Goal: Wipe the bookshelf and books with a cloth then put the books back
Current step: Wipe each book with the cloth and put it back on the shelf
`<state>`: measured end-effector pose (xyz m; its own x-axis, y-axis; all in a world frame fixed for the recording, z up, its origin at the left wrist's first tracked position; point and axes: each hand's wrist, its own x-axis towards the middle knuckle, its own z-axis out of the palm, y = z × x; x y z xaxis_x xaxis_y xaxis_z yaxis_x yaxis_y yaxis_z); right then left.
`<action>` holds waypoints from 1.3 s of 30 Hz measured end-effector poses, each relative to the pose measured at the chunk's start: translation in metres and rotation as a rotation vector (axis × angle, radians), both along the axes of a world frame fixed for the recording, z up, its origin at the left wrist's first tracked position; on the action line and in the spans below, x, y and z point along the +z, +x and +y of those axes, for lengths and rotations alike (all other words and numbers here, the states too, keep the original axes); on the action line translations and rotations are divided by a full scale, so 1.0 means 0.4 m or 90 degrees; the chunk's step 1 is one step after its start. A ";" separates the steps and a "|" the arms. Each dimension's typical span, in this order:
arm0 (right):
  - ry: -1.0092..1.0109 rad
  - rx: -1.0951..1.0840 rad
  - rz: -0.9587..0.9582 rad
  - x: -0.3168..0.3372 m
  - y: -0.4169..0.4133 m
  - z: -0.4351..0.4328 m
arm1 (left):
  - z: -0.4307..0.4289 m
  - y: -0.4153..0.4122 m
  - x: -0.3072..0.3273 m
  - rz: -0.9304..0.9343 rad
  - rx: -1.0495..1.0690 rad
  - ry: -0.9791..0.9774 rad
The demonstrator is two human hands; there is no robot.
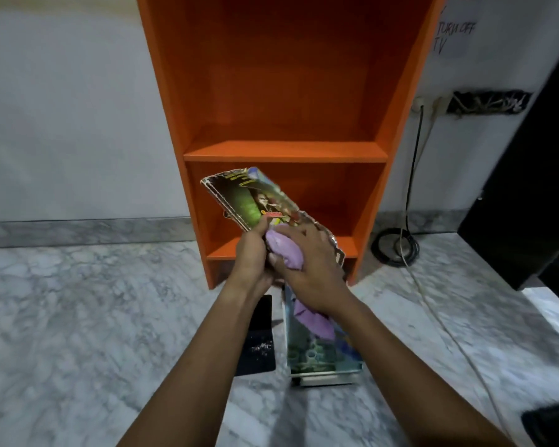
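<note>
Fingers of the left hand (250, 256) curl round the lower corner of one tattered book (246, 198), which is tilted before the orange bookshelf's (284, 151) lower compartment. The right hand (310, 264) grips a bunched purple cloth (284, 251) against its cover. Both visible compartments show bare boards. Beneath, on the marble floor (78, 317), lie one black book (259, 340) and, just beside it, a stack of books (320, 353) too close-packed to count.
</note>
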<state>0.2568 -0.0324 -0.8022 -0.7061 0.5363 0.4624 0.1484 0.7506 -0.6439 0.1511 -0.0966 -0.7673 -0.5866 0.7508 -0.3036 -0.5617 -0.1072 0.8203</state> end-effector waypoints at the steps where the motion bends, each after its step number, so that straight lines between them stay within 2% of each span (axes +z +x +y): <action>1: -0.008 -0.036 0.000 -0.001 -0.004 0.002 | -0.003 0.006 0.010 0.003 -0.011 0.013; 4: -0.083 -0.105 0.065 -0.004 -0.003 0.035 | -0.014 0.025 0.019 0.011 -0.058 0.041; 6: -0.201 -0.112 0.131 -0.001 -0.003 0.078 | -0.030 0.033 0.026 0.027 -0.098 0.057; 8: -0.344 -0.109 0.124 0.006 0.012 0.124 | -0.048 0.033 0.031 0.039 -0.128 0.078; 12: -0.675 0.015 0.160 0.023 0.069 0.138 | -0.078 0.013 0.037 -0.013 -0.156 0.133; 15: -0.776 0.097 0.151 0.010 0.084 0.125 | -0.095 -0.017 0.042 -0.018 -0.148 0.140; 17: -0.756 0.079 0.174 0.016 0.072 0.134 | -0.112 -0.045 0.056 0.037 -0.108 0.122; 20: -0.728 0.066 0.270 0.046 0.055 0.168 | -0.132 -0.100 0.070 0.132 -0.102 0.046; 22: -0.760 0.069 0.308 0.071 0.044 0.188 | -0.146 -0.139 0.062 0.202 -0.143 -0.057; 25: -0.719 0.049 0.328 0.111 0.014 0.210 | -0.175 -0.187 0.031 0.275 -0.260 -0.159; 27: -0.643 0.020 0.347 0.148 -0.003 0.215 | -0.189 -0.191 0.011 0.235 -0.292 -0.130; 30: -0.568 -0.002 0.326 0.186 -0.014 0.231 | -0.188 -0.176 0.015 0.231 -0.223 -0.047; 34: -0.489 -0.010 0.268 0.236 -0.051 0.267 | -0.163 -0.208 0.080 0.417 -0.112 -0.029; 39: -0.368 -0.058 0.279 0.360 -0.177 0.328 | -0.092 -0.294 0.242 0.585 0.010 -0.033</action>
